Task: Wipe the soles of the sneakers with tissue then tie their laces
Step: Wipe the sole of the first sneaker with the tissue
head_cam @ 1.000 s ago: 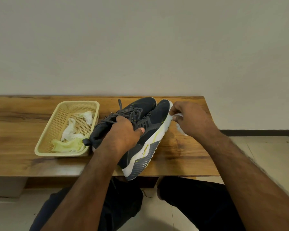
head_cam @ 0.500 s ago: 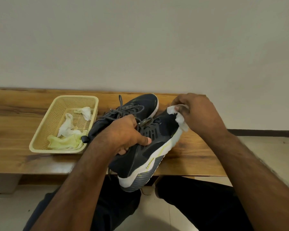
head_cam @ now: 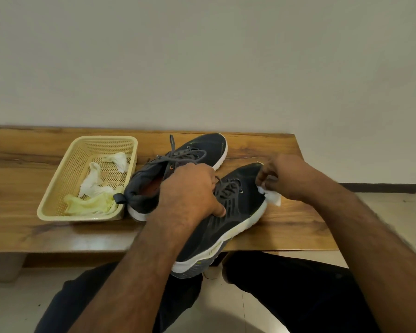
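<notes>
Left hand (head_cam: pixel 190 188) grips the near dark mesh sneaker with white sole (head_cam: pixel 228 222) over its laces (heel off the wooden bench (head_cam: pixel 293 217)); right hand (head_cam: pixel 286 176) pinches white tissue (head_cam: pixel 271 197) against its toe-side sole.

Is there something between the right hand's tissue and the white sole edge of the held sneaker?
Nothing visible. The right hand pinches the tissue directly against the white sole edge near the toe of the held sneaker. The left hand grips that sneaker further back, away from the wiping spot.

Wooden bench (head_cam: pixel 286 150): basket (head_cam: pixel 58 195), sneaker (head_cam: pixel 202 147).
</notes>
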